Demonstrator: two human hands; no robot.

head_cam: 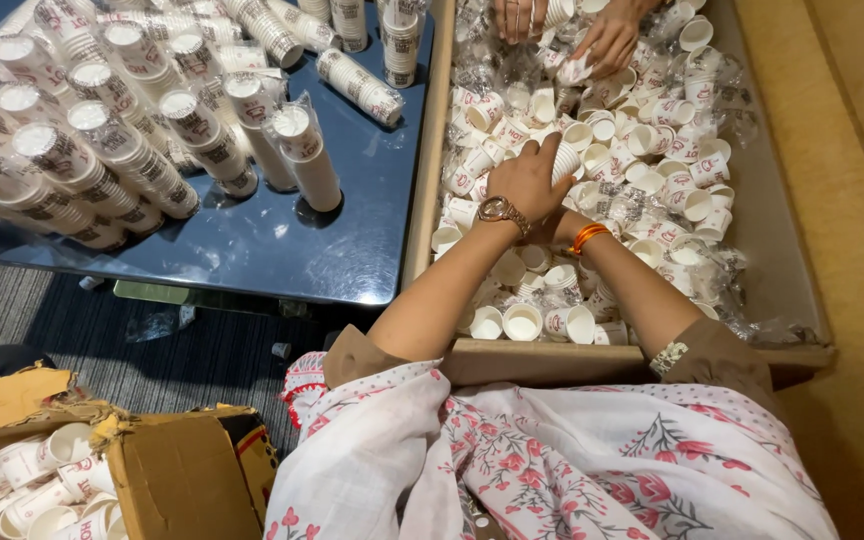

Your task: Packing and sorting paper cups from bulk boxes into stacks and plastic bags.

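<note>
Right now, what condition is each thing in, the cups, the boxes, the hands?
Left hand: gripping a short cup stack.
Right hand: hidden under the left.
Loose cups: jumbled in the wooden tray.
Wrapped cup sleeves: sealed, lying on the dark table.
Cardboard box: torn open, holding cups.

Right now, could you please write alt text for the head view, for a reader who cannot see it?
A person's left hand reaches into a long wooden tray full of loose white paper cups; the right hand is hidden behind it. Another person's hands work at the far end, and wrapped cup stacks cover a dark table.
</note>
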